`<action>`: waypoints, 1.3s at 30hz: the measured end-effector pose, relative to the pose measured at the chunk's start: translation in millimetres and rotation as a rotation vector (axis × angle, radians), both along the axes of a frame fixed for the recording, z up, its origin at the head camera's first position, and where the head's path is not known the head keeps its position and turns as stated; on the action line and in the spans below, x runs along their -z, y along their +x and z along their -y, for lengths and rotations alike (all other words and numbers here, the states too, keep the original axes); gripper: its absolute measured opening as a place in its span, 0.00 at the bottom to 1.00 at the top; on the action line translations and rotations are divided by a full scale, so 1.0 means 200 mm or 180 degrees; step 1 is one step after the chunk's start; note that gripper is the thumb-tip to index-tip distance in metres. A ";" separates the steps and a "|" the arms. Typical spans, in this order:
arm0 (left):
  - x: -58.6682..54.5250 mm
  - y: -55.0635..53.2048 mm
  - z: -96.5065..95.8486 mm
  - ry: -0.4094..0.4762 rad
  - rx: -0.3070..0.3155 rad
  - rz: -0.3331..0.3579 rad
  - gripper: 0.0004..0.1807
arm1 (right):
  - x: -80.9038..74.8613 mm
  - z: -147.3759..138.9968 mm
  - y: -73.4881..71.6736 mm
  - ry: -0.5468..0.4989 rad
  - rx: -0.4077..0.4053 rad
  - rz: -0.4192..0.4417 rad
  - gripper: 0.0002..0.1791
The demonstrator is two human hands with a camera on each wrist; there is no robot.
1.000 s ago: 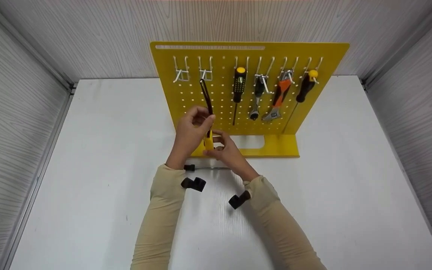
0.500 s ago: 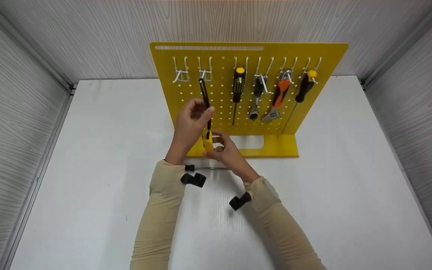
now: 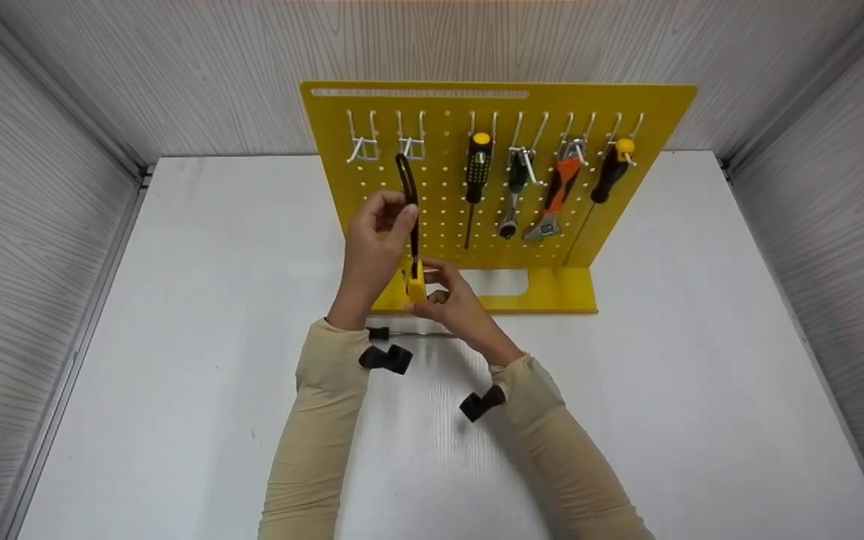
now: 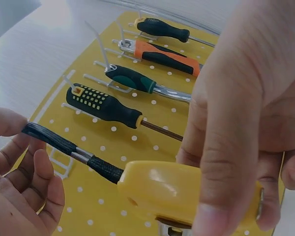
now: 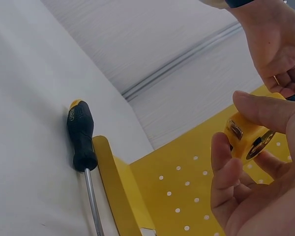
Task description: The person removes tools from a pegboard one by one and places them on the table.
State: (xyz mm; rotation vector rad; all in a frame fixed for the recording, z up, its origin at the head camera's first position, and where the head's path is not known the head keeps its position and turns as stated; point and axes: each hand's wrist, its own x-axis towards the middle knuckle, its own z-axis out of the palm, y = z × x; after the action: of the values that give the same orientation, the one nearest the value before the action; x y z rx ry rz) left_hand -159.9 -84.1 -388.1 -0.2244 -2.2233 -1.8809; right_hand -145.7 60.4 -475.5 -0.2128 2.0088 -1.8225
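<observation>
A yellow tape measure (image 3: 416,285) with a black wrist strap (image 3: 406,177) is held in front of the pegboard's left half. My right hand (image 3: 460,306) grips its case between thumb and fingers, as the right wrist view also shows on the yellow case (image 5: 249,136). Up at the strap, my left hand (image 3: 373,244) pinches the cord between thumb and forefinger. In the left wrist view the strap (image 4: 64,142) stretches from the case to those fingertips. The strap's loop end stands just below a bare double hook (image 3: 411,148).
The yellow pegboard (image 3: 439,217) stands upright on the white table. On its right half hang a screwdriver (image 3: 479,169), a ratchet wrench (image 3: 516,184), an adjustable wrench (image 3: 563,187) and another screwdriver (image 3: 613,172). A further screwdriver (image 5: 82,137) lies along the board's front edge. Another bare hook (image 3: 361,148) is at far left.
My left hand has moved up and slightly left along the strap, and more cord shows between it and the case. The right hand stays nearly where it was.
</observation>
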 end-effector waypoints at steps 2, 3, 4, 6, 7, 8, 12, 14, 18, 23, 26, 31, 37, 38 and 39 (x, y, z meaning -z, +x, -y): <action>-0.01 0.00 0.00 0.0034 -0.0018 0.0007 0.09 | 0.00 0.00 0.00 -0.0024 -0.0010 0.0003 0.38; -0.01 0.00 0.00 0.0060 -0.0022 0.0020 0.09 | 0.00 0.00 0.00 -0.0018 -0.0011 0.0002 0.38; -0.01 0.00 0.01 0.0091 -0.0021 0.0038 0.09 | 0.00 0.00 0.01 -0.0011 -0.0016 -0.0009 0.38; -0.01 0.01 0.01 0.0156 -0.0021 0.0076 0.09 | -0.01 0.00 0.01 -0.0001 -0.0030 -0.0025 0.38; -0.01 0.01 0.02 0.0190 -0.0024 0.0096 0.09 | -0.01 -0.01 0.01 -0.0005 -0.0046 -0.0040 0.38; -0.01 0.02 0.02 0.0223 -0.0028 0.0106 0.09 | -0.01 -0.01 0.01 -0.0004 -0.0056 -0.0050 0.38; -0.03 0.03 0.03 0.0282 -0.0038 0.0082 0.09 | -0.01 -0.02 0.02 -0.0051 -0.0073 -0.0101 0.37; -0.04 0.04 0.04 0.0292 -0.0045 0.0045 0.09 | -0.01 -0.03 0.02 -0.0064 -0.0059 -0.0115 0.37; -0.05 0.06 0.05 0.0255 -0.0072 -0.0055 0.07 | -0.01 -0.04 0.03 -0.0055 -0.0039 -0.0150 0.36; -0.06 0.09 0.08 0.0134 -0.0116 -0.0171 0.07 | -0.01 -0.06 0.03 -0.0024 0.0008 -0.0215 0.36; -0.06 0.09 0.10 0.0113 -0.0112 -0.0185 0.07 | -0.01 -0.08 0.03 0.0014 0.0058 -0.0286 0.35; -0.05 0.11 0.14 0.0094 -0.0135 -0.0165 0.07 | -0.02 -0.10 0.03 0.0064 0.0159 -0.0299 0.36; -0.01 0.13 0.17 0.0032 -0.0145 -0.0196 0.07 | -0.02 -0.13 0.02 0.0143 0.0238 -0.0295 0.37; -0.01 0.14 0.18 0.0026 -0.0142 -0.0198 0.06 | -0.02 -0.13 0.02 0.0151 0.0239 -0.0301 0.37; 0.00 0.14 0.18 0.0011 -0.0142 -0.0196 0.06 | -0.02 -0.14 0.02 0.0155 0.0241 -0.0305 0.37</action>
State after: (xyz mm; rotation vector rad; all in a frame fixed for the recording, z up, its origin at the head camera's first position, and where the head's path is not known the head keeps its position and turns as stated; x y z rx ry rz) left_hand -131.8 -120.4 -388.1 -0.2271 -2.1666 -1.8298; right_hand -141.4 87.7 -471.4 -0.2162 2.1518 -1.8386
